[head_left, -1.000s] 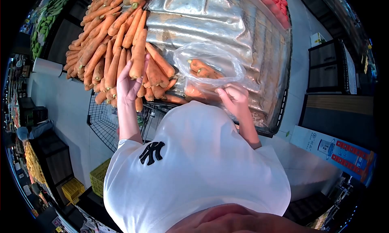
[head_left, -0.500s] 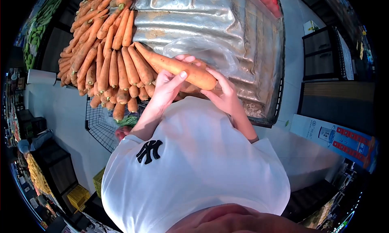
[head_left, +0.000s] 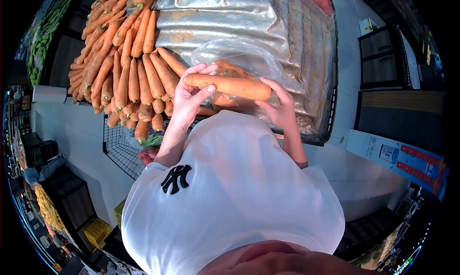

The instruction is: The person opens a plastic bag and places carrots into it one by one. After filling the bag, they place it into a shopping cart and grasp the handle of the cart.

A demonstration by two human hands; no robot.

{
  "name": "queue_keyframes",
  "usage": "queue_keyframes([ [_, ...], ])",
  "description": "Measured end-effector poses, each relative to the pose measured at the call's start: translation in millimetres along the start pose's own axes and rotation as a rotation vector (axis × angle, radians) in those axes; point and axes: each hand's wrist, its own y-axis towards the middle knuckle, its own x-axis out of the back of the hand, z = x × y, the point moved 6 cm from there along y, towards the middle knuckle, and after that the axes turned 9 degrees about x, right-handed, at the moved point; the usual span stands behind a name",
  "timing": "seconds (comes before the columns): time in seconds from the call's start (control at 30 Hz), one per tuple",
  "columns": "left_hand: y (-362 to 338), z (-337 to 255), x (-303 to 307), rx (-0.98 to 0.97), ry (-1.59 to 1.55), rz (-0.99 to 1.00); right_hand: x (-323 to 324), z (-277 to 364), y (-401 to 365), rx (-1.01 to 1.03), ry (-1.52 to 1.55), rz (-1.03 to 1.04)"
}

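Observation:
A large carrot (head_left: 232, 86) lies nearly level between my two hands. My left hand (head_left: 189, 95) grips its left end, thumb on the near side and fingers behind. The right end is pinched between the thumb and fingers of my right hand (head_left: 278, 105). Beneath and behind this carrot, a clear plastic bag (head_left: 258, 59) with carrots inside rests on the silver padded liner (head_left: 220, 16). To the left of my left hand rises a big pile of carrots (head_left: 124, 78).
A wire shopping cart (head_left: 120, 145) with produce stands below the pile. A paper or plastic roll (head_left: 49, 93) is at the left. Green vegetables (head_left: 45, 45) lie at the upper left, a blue printed box (head_left: 395, 157) at the right. A person (head_left: 45, 172) is at the far left.
The held carrot has turned from slanting to almost level. My left hand has moved left to its end, and my right hand has shifted slightly right. More carrots in the bag now show.

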Motion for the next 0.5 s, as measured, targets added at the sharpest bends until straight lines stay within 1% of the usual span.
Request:
queue_keyframes([
  [0.13,-2,-1,-1,-0.017,0.028,0.015,-2,-11,-8,-0.039,0.16,0.029],
  [0.23,-3,1,-3,-0.009,0.015,0.019,-8,-30,-21,-0.389,0.539,0.149],
  [0.33,-2,7,-1,0.014,0.047,0.009,-7,-52,-34,-0.411,0.616,0.147],
  [0.43,0,12,-5,0.011,0.008,-0.019,-11,-39,-27,-0.337,0.645,0.044],
  [0.5,3,19,-11,0.002,-0.013,-0.021,-11,-39,-25,-0.298,0.539,-0.024],
])
